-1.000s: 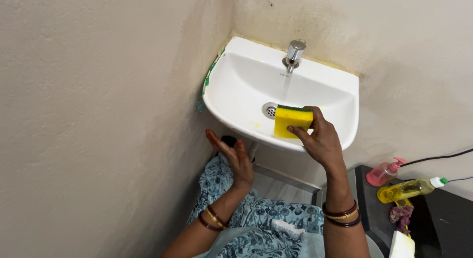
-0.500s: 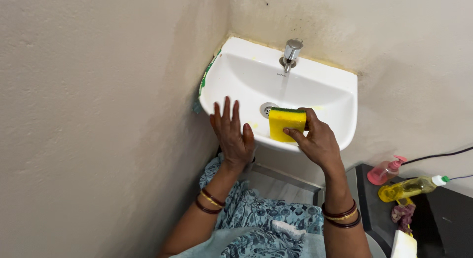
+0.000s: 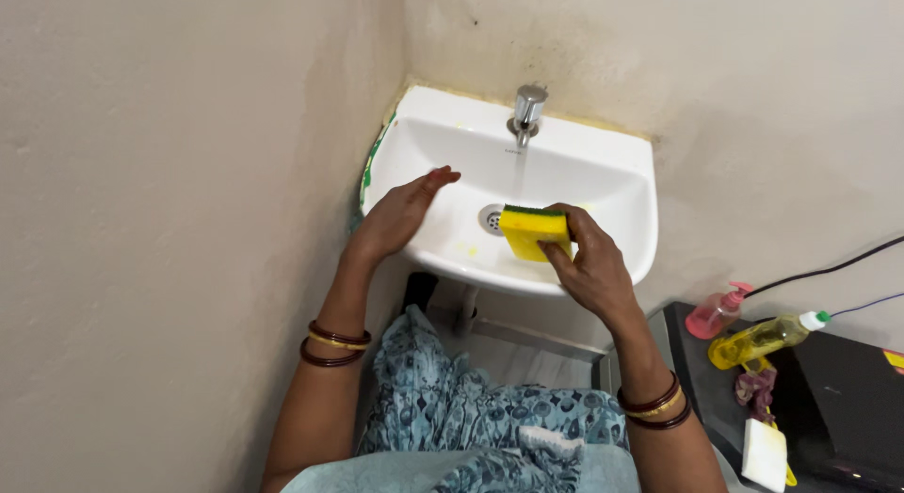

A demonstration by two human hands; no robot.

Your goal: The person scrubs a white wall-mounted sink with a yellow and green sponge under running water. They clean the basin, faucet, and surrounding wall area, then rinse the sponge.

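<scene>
Yellow rectangular foam sponge with dark green scrub top, pinched upright in right hand, held over front of white ceramic wall basin. Left hand flat, fingers spread, empty, over the basin's left rim. Just behind sponge: round metal drain; farther back, chrome tap.

white ceramic wall basin upper centre of frame | chrome metal tap on its back rim | round metal drain in bowl | yellow rectangular sponge just right of drain | pink plastic pump bottle and yellow plastic squeeze bottle lower right, side by side
</scene>
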